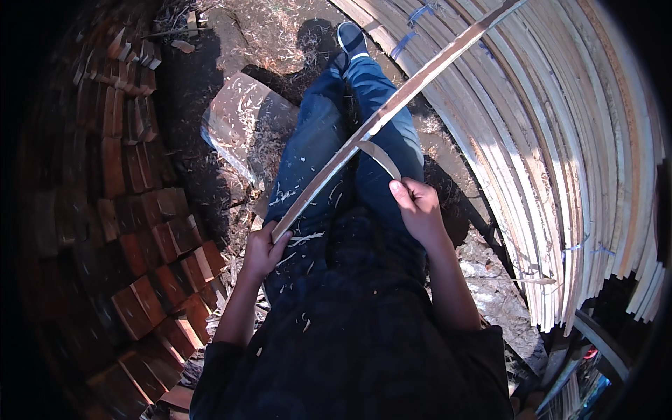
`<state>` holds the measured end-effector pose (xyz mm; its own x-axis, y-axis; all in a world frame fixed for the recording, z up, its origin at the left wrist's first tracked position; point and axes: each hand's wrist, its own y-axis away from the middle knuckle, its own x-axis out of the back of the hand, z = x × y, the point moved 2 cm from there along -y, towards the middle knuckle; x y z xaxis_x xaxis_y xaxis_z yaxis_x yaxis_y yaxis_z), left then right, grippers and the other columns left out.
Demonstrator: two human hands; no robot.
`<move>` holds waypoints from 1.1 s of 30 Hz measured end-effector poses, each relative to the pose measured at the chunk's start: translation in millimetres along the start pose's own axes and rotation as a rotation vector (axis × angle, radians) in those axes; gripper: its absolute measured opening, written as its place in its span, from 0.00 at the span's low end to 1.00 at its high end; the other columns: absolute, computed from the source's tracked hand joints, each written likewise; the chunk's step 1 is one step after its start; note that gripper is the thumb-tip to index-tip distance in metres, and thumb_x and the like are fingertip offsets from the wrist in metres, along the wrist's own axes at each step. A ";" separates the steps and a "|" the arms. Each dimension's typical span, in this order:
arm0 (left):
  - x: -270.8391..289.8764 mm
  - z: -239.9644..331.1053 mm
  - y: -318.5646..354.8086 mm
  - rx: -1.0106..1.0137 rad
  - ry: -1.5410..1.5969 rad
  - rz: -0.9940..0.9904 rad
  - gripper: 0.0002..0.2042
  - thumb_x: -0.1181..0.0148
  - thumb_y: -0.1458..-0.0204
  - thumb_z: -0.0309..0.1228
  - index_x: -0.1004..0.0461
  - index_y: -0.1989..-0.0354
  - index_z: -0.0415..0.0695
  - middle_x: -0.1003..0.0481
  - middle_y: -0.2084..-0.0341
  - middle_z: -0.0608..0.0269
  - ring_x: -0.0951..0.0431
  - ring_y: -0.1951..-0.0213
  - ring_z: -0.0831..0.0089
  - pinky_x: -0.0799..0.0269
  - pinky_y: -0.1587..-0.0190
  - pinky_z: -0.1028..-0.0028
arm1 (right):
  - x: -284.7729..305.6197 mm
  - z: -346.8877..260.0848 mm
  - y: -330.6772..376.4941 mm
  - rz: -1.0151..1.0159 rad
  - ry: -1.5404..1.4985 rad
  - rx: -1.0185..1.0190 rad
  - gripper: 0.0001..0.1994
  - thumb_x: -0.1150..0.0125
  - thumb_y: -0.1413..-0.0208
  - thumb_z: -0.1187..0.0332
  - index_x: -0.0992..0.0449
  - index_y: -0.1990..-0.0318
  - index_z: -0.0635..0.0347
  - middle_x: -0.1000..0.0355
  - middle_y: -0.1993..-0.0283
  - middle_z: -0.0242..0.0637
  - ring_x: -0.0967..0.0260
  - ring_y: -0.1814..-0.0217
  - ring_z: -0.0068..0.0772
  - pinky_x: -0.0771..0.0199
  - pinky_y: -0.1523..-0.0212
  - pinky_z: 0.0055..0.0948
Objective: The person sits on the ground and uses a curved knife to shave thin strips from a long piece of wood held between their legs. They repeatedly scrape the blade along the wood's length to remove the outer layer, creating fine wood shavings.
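A long, narrow wooden strip [324, 179] with a brown face and pale shaved edge runs slantwise over my legs, from lower left to the upper right. Its near end is gripped by my left hand [264, 250], fingers wrapped round it. My right hand [420, 210] is closed on a curved knife [381, 158], thumb along its back; the handle is hidden in the fist. The blade's tip meets the strip's lower edge near the middle of its length. Pale shavings [306, 239] lie on my trousers [308, 150] near the left hand.
Stacked reddish-brown bricks or blocks [143, 301] rise along the left. Bundles of long pale wooden strips [518, 161], bound with blue ties [413, 24], fill the right side. A flat board [241, 119] strewn with shavings lies left of my legs, on littered ground.
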<state>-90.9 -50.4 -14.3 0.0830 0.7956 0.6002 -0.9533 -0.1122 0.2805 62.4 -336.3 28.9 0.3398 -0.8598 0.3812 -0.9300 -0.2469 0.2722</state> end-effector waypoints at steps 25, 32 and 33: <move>1.3 -14.9 -35.1 0.270 -0.053 -0.175 0.09 0.43 0.53 0.29 0.35 0.72 0.38 0.34 0.85 0.44 0.29 0.77 0.44 0.36 0.75 0.60 | 75.8 75.6 -151.7 0.463 0.685 -0.210 0.31 0.51 0.42 0.41 0.27 0.78 0.65 0.30 0.81 0.50 0.31 0.79 0.51 0.34 0.74 0.45; -5.9 -15.9 -37.4 0.317 -0.045 -0.124 0.11 0.43 0.49 0.32 0.35 0.73 0.38 0.37 0.90 0.47 0.32 0.84 0.47 0.39 0.80 0.61 | 189.6 58.2 -129.9 0.564 0.687 -0.309 0.32 0.52 0.39 0.46 0.31 0.80 0.71 0.49 0.88 0.31 0.50 0.80 0.23 0.48 0.77 0.30; -5.9 -13.2 -38.8 0.315 -0.044 -0.118 0.11 0.43 0.48 0.33 0.35 0.74 0.38 0.38 0.91 0.47 0.32 0.84 0.48 0.40 0.80 0.61 | 179.5 65.1 -123.9 0.545 0.601 -0.330 0.31 0.51 0.38 0.47 0.32 0.81 0.70 0.48 0.87 0.30 0.50 0.81 0.23 0.49 0.78 0.29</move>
<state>-58.2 -42.9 -38.7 0.2065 0.7880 0.5799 -0.8005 -0.2047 0.5633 229.5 -489.2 6.1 -0.0373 -0.4162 0.9085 -0.9282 0.3512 0.1228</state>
